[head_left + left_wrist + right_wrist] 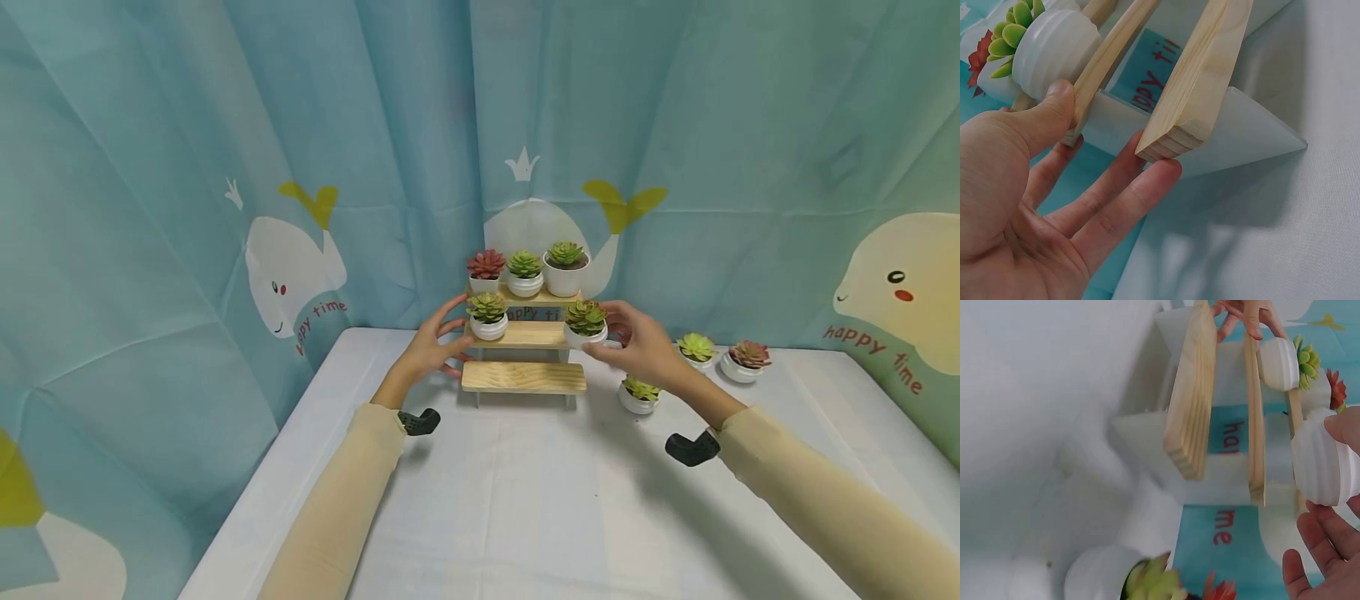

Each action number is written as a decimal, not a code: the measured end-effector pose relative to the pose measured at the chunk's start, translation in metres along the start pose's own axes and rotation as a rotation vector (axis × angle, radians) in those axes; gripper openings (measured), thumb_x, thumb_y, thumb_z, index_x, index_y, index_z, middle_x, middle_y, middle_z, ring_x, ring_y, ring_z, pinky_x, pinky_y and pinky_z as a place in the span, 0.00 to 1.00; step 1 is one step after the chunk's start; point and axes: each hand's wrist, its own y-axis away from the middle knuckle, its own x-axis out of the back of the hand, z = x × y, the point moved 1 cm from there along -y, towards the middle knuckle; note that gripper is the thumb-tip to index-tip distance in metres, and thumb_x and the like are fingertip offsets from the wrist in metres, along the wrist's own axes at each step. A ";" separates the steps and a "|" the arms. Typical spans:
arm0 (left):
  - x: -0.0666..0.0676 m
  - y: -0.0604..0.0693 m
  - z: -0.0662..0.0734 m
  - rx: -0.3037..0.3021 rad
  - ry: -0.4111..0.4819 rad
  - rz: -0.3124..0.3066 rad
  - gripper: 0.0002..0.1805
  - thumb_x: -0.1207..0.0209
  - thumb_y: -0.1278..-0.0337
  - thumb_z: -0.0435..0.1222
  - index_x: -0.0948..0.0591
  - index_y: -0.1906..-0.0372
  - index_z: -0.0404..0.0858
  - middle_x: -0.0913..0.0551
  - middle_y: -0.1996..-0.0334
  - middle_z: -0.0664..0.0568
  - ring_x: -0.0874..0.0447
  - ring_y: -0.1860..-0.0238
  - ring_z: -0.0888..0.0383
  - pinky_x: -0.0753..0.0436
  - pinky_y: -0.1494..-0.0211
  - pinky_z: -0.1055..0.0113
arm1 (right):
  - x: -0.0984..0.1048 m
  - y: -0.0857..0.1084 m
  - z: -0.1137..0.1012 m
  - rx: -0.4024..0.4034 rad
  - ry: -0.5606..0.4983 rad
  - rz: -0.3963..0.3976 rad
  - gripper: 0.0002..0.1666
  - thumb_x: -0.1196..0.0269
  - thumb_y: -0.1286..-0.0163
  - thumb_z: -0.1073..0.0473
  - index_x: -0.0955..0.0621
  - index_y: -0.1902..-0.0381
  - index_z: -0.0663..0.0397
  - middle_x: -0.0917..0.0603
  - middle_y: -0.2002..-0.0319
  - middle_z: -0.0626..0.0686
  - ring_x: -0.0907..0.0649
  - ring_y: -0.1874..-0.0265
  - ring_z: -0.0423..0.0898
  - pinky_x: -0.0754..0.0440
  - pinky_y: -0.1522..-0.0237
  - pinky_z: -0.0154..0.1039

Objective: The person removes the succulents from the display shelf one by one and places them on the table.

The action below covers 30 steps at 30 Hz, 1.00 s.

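Observation:
A three-tier wooden stand (524, 377) with white side supports stands at the back of the table. My left hand (429, 348) is at its left side; in the left wrist view the thumb and a finger pinch the end of the middle shelf (1094, 78), and other fingertips touch the bottom shelf's end. Between thumb and fingers my right hand (637, 337) holds a white pot with a green succulent (585, 323) at the middle shelf's right end. Whether that pot touches the shelf I cannot tell. Another potted green succulent (488, 317) sits at that shelf's left end.
Along the top shelf stand a red succulent (486, 267), a green succulent (524, 273) and a larger potted succulent (566, 268). Right of the stand, potted succulents (639, 395) (742, 362) sit on the white tablecloth (510, 508). A blue curtain (420, 167) hangs behind.

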 end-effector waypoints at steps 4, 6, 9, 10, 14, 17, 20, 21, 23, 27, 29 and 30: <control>0.001 0.000 -0.002 0.000 0.013 -0.008 0.43 0.37 0.28 0.36 0.44 0.19 0.66 0.43 0.21 0.39 0.20 0.42 0.27 0.11 0.63 0.40 | 0.009 0.009 0.007 -0.025 0.011 0.000 0.45 0.28 0.32 0.46 0.33 0.26 0.61 0.21 0.41 0.65 0.19 0.44 0.63 0.19 0.47 0.60; 0.001 0.000 -0.003 -0.005 0.018 -0.012 0.43 0.38 0.28 0.35 0.44 0.18 0.65 0.43 0.21 0.39 0.22 0.41 0.26 0.11 0.63 0.40 | 0.014 0.013 0.010 -0.040 0.015 0.004 0.46 0.29 0.31 0.46 0.34 0.25 0.61 0.21 0.41 0.65 0.19 0.44 0.64 0.19 0.45 0.62; 0.002 0.000 -0.003 -0.007 0.019 -0.015 0.43 0.38 0.28 0.35 0.44 0.18 0.65 0.43 0.21 0.39 0.23 0.40 0.25 0.11 0.63 0.40 | 0.021 0.019 0.015 -0.052 0.037 0.016 0.46 0.29 0.31 0.45 0.35 0.25 0.61 0.21 0.42 0.65 0.19 0.45 0.63 0.19 0.48 0.61; 0.002 -0.001 -0.003 -0.008 0.019 -0.015 0.43 0.38 0.28 0.35 0.44 0.18 0.65 0.43 0.21 0.39 0.23 0.40 0.25 0.11 0.63 0.40 | 0.024 0.021 0.017 -0.056 0.043 0.021 0.46 0.29 0.31 0.45 0.35 0.25 0.61 0.21 0.42 0.65 0.20 0.45 0.63 0.19 0.48 0.61; 0.001 -0.001 -0.003 -0.003 0.017 -0.011 0.43 0.37 0.28 0.35 0.43 0.19 0.66 0.42 0.21 0.39 0.23 0.39 0.26 0.11 0.64 0.41 | 0.034 0.030 0.023 -0.059 0.054 0.038 0.46 0.30 0.30 0.45 0.35 0.25 0.62 0.22 0.40 0.67 0.21 0.44 0.62 0.21 0.47 0.60; 0.001 -0.001 -0.003 -0.003 0.016 -0.007 0.43 0.37 0.28 0.35 0.43 0.19 0.67 0.42 0.21 0.39 0.23 0.40 0.26 0.10 0.65 0.42 | 0.041 0.037 0.027 -0.063 0.054 0.047 0.45 0.30 0.29 0.45 0.35 0.25 0.62 0.22 0.39 0.68 0.23 0.42 0.62 0.22 0.47 0.59; 0.001 0.000 -0.003 -0.002 0.019 -0.006 0.43 0.37 0.28 0.35 0.43 0.19 0.67 0.42 0.21 0.39 0.22 0.41 0.26 0.11 0.65 0.42 | 0.048 0.045 0.031 -0.072 0.059 0.055 0.45 0.30 0.30 0.45 0.34 0.26 0.63 0.22 0.39 0.68 0.23 0.41 0.64 0.22 0.49 0.59; 0.001 0.000 -0.002 -0.002 0.019 -0.007 0.43 0.37 0.28 0.35 0.43 0.19 0.67 0.43 0.21 0.39 0.22 0.40 0.26 0.11 0.65 0.42 | 0.051 0.047 0.033 -0.076 0.060 0.059 0.45 0.30 0.30 0.45 0.34 0.26 0.63 0.23 0.39 0.68 0.23 0.41 0.65 0.21 0.49 0.59; 0.001 0.000 -0.002 -0.001 0.021 -0.007 0.43 0.37 0.28 0.36 0.43 0.19 0.66 0.42 0.21 0.39 0.22 0.40 0.26 0.11 0.63 0.39 | 0.055 0.052 0.036 -0.085 0.060 0.066 0.45 0.30 0.30 0.45 0.34 0.26 0.63 0.23 0.38 0.69 0.24 0.40 0.66 0.21 0.50 0.61; 0.001 -0.001 -0.002 -0.006 0.016 -0.009 0.43 0.37 0.28 0.36 0.44 0.19 0.66 0.42 0.21 0.38 0.22 0.38 0.29 0.12 0.61 0.37 | 0.061 0.059 0.046 -0.095 0.062 0.082 0.45 0.30 0.30 0.46 0.34 0.26 0.63 0.23 0.38 0.70 0.23 0.42 0.64 0.18 0.49 0.45; 0.001 -0.001 -0.003 -0.006 0.014 -0.011 0.43 0.37 0.28 0.36 0.44 0.19 0.65 0.43 0.21 0.38 0.21 0.40 0.29 0.13 0.60 0.35 | 0.063 0.063 0.051 -0.095 0.071 0.098 0.44 0.29 0.31 0.46 0.33 0.27 0.63 0.22 0.39 0.69 0.22 0.44 0.60 0.20 0.52 0.32; 0.001 -0.001 -0.003 -0.006 0.013 -0.011 0.43 0.37 0.28 0.36 0.44 0.19 0.66 0.42 0.21 0.38 0.21 0.40 0.29 0.13 0.60 0.35 | 0.064 0.065 0.054 -0.091 0.077 0.108 0.43 0.28 0.31 0.47 0.32 0.28 0.63 0.21 0.40 0.69 0.22 0.45 0.57 0.22 0.55 0.27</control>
